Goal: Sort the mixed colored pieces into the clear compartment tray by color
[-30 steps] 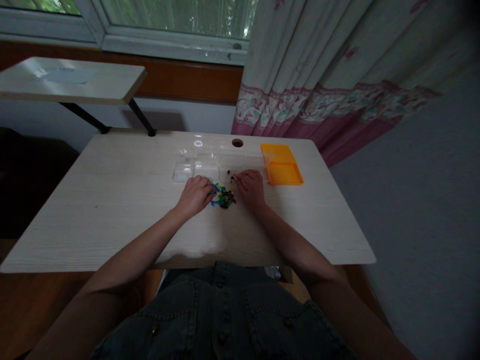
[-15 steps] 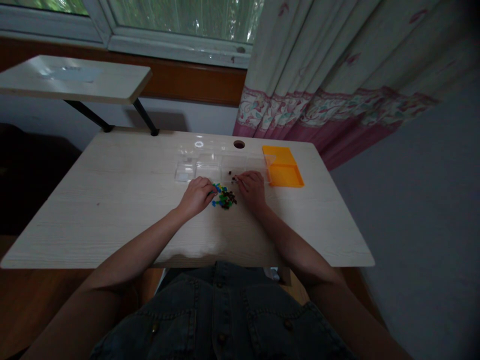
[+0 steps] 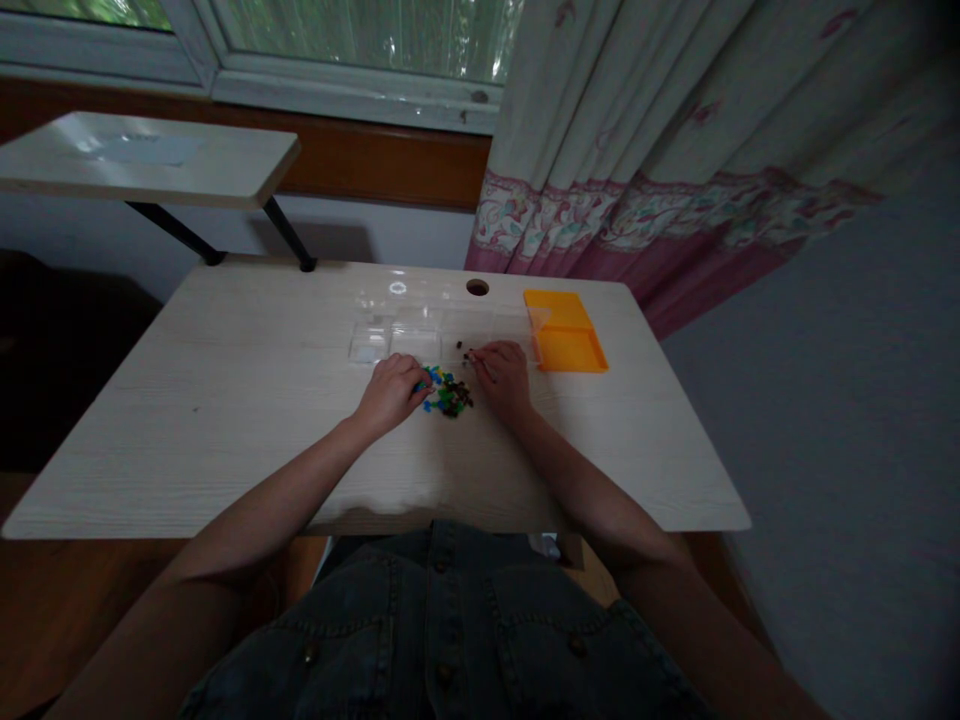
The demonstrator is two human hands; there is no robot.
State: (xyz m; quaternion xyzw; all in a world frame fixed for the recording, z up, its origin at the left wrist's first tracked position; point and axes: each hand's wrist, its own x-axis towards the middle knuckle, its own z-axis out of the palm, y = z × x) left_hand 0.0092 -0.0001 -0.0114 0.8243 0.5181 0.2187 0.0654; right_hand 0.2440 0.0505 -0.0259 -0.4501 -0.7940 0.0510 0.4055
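A small pile of blue, green and dark brown pieces [image 3: 452, 397] lies on the table; they are too small to name. My left hand [image 3: 391, 392] rests at the pile's left side, its fingers curled in against the blue pieces. What those fingers hold, if anything, is hidden. Just above and right of the pile is my right hand [image 3: 504, 380], thumb and fingers pinched together by a few tiny dark pieces. Behind both hands lies a clear plastic compartment box [image 3: 415, 343]. One small dark piece [image 3: 459, 345] shows at the box, left of my right fingertips.
An orange two-part tray [image 3: 571, 350] sits right of the clear box, touching or overlapped by its end. The pale wooden table [image 3: 247, 420] has a round cable hole [image 3: 478, 288] near its back edge. A raised shelf [image 3: 187, 165] stands at the back left; a curtain [image 3: 555, 200] hangs behind.
Both hands stay in nearly the same places, with only slight finger movement at most. The view has shifted very little.
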